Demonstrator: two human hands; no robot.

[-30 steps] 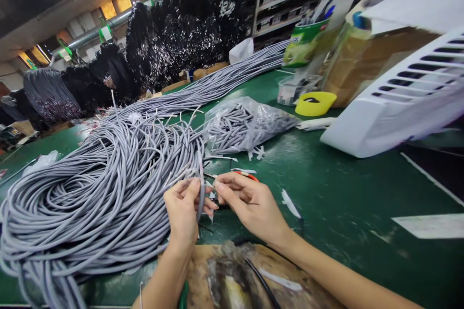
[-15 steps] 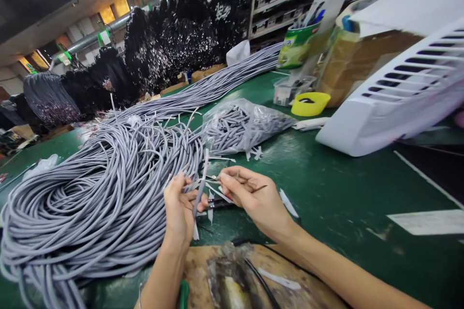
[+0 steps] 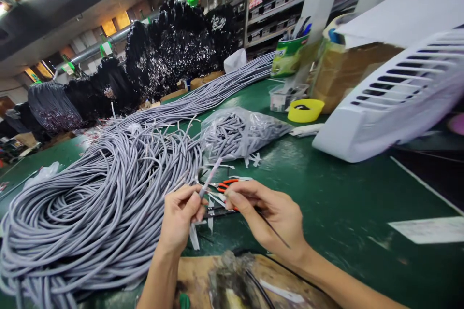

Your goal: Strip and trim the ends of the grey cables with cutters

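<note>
My left hand [image 3: 183,210] pinches a short grey piece of cable [image 3: 211,176] between thumb and fingers, its upper end pointing up and to the right. Facing it, my right hand [image 3: 270,212] is closed with thumb and forefinger together. A thin dark wire [image 3: 273,231] runs out of that hand toward its wrist; its other end is hidden in the fingers. Behind the fingertips lies an orange-handled hand tool [image 3: 229,182], partly covered. White strips [image 3: 195,236] are scattered on the table beneath my hands.
A large coil of grey cables [image 3: 90,203] fills the left side. Beyond my hands lies a clear bag of cut grey pieces [image 3: 242,133]. A yellow ring [image 3: 305,111], a green can of pens [image 3: 290,55] and a white slotted housing [image 3: 380,111] stand right. A stained board [image 3: 195,275] is nearest me.
The grey cable piece in my left hand now leans further right, and my left thumb has closed over it. My right hand has turned, showing more dark wire. The camera view has shifted slightly.
</note>
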